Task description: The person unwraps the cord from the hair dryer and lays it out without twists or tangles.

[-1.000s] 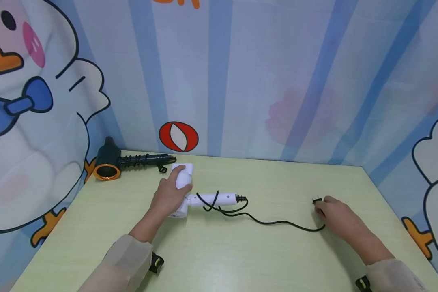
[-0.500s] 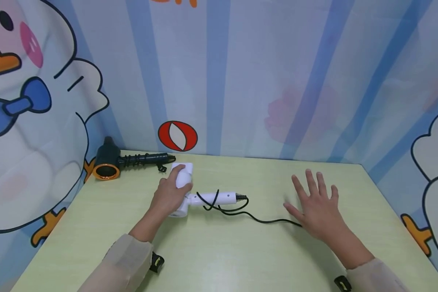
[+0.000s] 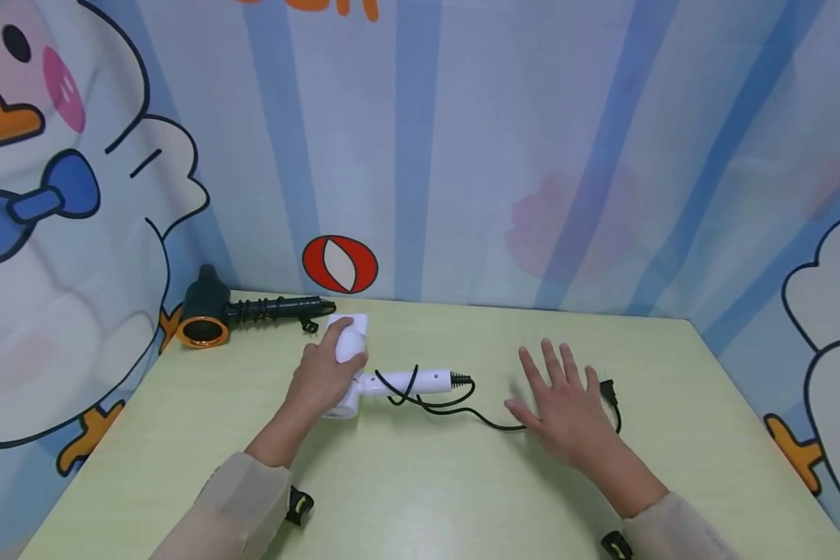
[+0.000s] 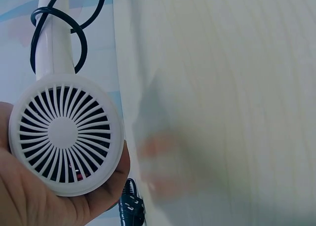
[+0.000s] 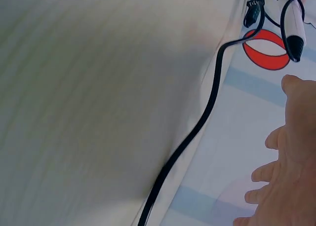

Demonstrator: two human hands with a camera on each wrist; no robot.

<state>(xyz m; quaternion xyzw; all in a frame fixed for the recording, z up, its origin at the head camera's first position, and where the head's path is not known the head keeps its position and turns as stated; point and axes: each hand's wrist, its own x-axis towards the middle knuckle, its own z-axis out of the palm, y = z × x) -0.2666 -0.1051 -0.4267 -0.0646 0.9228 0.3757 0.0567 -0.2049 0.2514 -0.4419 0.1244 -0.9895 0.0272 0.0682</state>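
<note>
My left hand [image 3: 325,376] grips the head of a white hair dryer [image 3: 414,381] lying on the table, thumb on one side and fingers on the other. Its round slatted vent [image 4: 63,132] faces the left wrist view. A black cord [image 3: 490,422] loops loosely round the handle and runs right, passing behind my right hand [image 3: 567,412]. That hand is spread above the cord, fingers straight, holding nothing; whether it touches the cord I cannot tell. Just right of it, the black plug [image 3: 607,391] lies at the cord's end.
A dark hair dryer [image 3: 206,307] with an orange ring lies at the table's back left, its cord wound round the handle. The pale table [image 3: 420,498] ends at a striped curtain [image 3: 462,155] with cartoon ducks.
My right hand has let go of the plug, spread its fingers and moved left over the cord. The plug now lies on the table. My left hand keeps its hold on the white hair dryer.
</note>
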